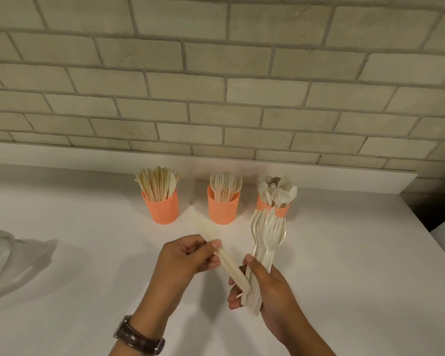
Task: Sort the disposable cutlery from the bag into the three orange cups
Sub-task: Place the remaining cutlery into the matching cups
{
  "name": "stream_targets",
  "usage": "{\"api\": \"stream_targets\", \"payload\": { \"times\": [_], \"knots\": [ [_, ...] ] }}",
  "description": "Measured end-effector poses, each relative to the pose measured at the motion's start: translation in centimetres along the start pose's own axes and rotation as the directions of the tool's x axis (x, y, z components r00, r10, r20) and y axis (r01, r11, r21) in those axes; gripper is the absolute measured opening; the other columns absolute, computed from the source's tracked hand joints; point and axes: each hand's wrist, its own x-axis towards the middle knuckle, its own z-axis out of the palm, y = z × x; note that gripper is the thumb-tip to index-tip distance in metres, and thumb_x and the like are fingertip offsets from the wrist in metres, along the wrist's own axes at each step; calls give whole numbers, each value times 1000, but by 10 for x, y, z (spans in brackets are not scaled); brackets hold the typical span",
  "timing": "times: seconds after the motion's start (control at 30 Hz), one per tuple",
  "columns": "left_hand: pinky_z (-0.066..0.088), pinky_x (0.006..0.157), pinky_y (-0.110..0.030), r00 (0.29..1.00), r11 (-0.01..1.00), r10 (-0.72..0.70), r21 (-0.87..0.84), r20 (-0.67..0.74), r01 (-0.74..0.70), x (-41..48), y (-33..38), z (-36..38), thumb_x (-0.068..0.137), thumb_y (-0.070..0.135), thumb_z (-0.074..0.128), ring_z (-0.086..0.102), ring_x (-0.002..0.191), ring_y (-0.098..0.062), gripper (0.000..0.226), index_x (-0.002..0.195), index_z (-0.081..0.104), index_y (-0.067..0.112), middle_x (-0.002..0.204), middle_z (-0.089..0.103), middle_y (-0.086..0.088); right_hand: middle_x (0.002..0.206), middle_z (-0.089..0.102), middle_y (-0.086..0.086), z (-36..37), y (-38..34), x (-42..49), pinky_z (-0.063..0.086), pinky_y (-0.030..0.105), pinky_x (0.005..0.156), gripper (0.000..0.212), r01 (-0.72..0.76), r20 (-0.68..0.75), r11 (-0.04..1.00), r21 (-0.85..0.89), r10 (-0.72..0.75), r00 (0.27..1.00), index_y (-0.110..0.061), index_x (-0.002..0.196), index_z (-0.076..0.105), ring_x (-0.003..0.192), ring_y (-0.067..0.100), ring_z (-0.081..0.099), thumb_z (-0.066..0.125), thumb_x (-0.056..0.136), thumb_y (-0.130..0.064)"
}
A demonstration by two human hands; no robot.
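Past the left fingers (216,244), cups (162,210) hold knives (157,185), forks (225,187), spoons (278,192). Those fingers pinch a knife (231,268) slanting away-left; right fingers (250,261) grip a fork bundle (267,235), tines away.

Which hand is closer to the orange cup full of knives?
Left. The left hand, pinching a knife, is just in front and right of that knife cup; the right hand, gripping forks, is farther right and nearer the camera.

Warm, dimmish indoor light, soft grey shadows on the white desk (344,253), knife (203,226) tip smeared by motion blur, wall (216,73) brick lines bowed by wide-angle distortion, overall focus slightly soft
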Motion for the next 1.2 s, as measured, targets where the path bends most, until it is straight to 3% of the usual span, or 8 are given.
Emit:
{"api": "stream_targets", "payload": {
  "times": [0.13, 0.33, 0.63, 0.9, 0.97, 1.07, 1.13, 1.2],
  "knots": [
    [57, 62, -19, 976, 994, 98, -28, -194, -106, 32, 19, -32, 79, 7, 68, 64, 58, -15, 7, 74, 73, 4, 63, 68, -9, 62, 57, 17, -10, 2, 5, 47, 32, 42, 19, -10, -34, 1000, -11, 9, 999, -3, 92, 46, 38, 29, 51, 46, 96, -21],
    [55, 64, -19, 818, 906, 410, 282, -404, -314, 120, 35, -74, 80, 18, 71, 63, 56, -1, 10, 70, 69, 18, 60, 68, 2, 55, 50, 10, -14, 8, 11, 31, 23, 40, 18, -37, -66, 996, -79, 32, 997, -5, 88, 46, 30, 19, 34, 50, 95, -21],
    [43, 63, -27, 854, 710, 334, 703, -399, 51, 182, -33, -93, 82, 23, 64, 63, 75, -31, 17, 82, 71, 7, 78, 71, -14, 54, 49, 8, -15, 6, 11, 29, 20, 40, 25, -56, -57, 996, -67, 53, 997, 0, 96, 53, 29, 18, 33, 55, 91, -24],
    [44, 91, -36, 834, 761, 360, 648, -417, -4, 154, -22, -94, 73, 29, 76, 57, 110, -29, 57, 123, 57, 9, 124, 59, -12, 50, 40, 6, -14, -6, 3, 22, 13, 38, 33, -67, 25, 997, 35, 66, 997, -6, 83, 54, 29, 12, 24, 78, 67, -23],
    [46, 84, -34, 827, 806, 360, 590, -431, -43, 126, -18, -79, 76, 28, 74, 59, 98, -26, 52, 121, 55, 12, 122, 56, -10, 47, 36, 4, -13, -5, 2, 22, 14, 38, 35, -44, -31, 999, -7, 44, 999, -9, 79, 46, 29, 12, 23, 78, 64, -15],
    [43, 51, -13, 916, 846, 290, 522, -278, -109, 69, -15, -42, 82, 25, 68, 54, 51, -9, 12, 89, 61, 19, 88, 67, 3, 48, 39, 2, -11, -7, 0, 23, 16, 38, 41, -11, -108, 990, -143, -5, 994, -9, 78, 41, 30, 14, 26, 81, 67, -3],
    [39, 44, -8, 978, 894, 187, 429, -92, -130, 31, -15, -17, 80, 20, 70, 48, 44, -5, 4, 76, 69, 21, 65, 67, 12, 48, 43, 0, -7, -7, -3, 26, 18, 35, 39, 33, -127, 967, -251, -67, 990, -10, 77, 44, 30, 15, 30, 81, 68, -6],
    [42, 51, -7, 992, 935, 118, 332, 36, -123, 1, -17, 5, 70, 32, 78, 50, 52, -1, 7, 73, 73, 28, 73, 70, 17, 49, 49, -2, -4, -3, -5, 32, 21, 35, 33, 91, -135, 921, -378, -152, 979, -18, 83, 52, 30, 14, 37, 81, 68, -10]
  ]
}}
